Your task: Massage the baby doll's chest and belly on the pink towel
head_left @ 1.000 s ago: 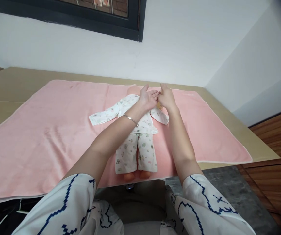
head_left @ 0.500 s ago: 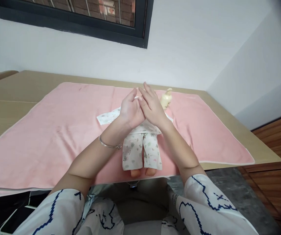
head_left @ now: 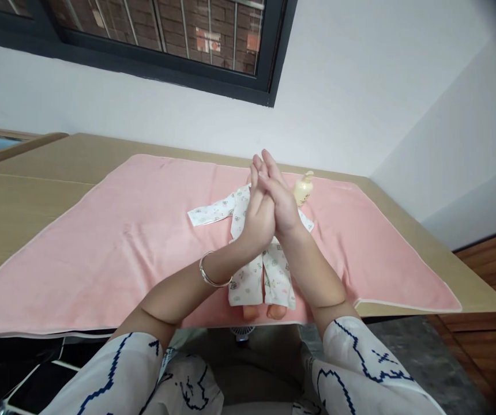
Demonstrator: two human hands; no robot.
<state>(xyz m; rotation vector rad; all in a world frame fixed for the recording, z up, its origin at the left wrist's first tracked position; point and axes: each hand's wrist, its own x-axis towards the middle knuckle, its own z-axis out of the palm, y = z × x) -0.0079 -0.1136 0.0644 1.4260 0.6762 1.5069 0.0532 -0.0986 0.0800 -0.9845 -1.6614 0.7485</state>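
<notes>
My left hand (head_left: 258, 218), with a silver bangle (head_left: 208, 272) at the wrist, is pressed palm to palm against my right hand (head_left: 285, 206). Fingers on both are stretched out and point away from me; nothing shows between the palms. Under them lies a doll (head_left: 276, 312) in a white patterned top (head_left: 215, 213) and matching pants (head_left: 246, 286), feet towards me. My hands hide its head and most of its chest. Just beyond my right hand stands a pale yellow pump bottle (head_left: 303, 192).
A pink blanket (head_left: 157, 230) covers much of the wooden table (head_left: 32, 199). Behind it rises a white wall with a dark-framed window (head_left: 269, 86). Wooden furniture (head_left: 490, 340) stands at the right, and a wooden-edged tray or box (head_left: 27, 144) at the far left.
My palms have turned from being laid crosswise to being pressed upright against each other. The view has shifted slightly, showing more of the window.
</notes>
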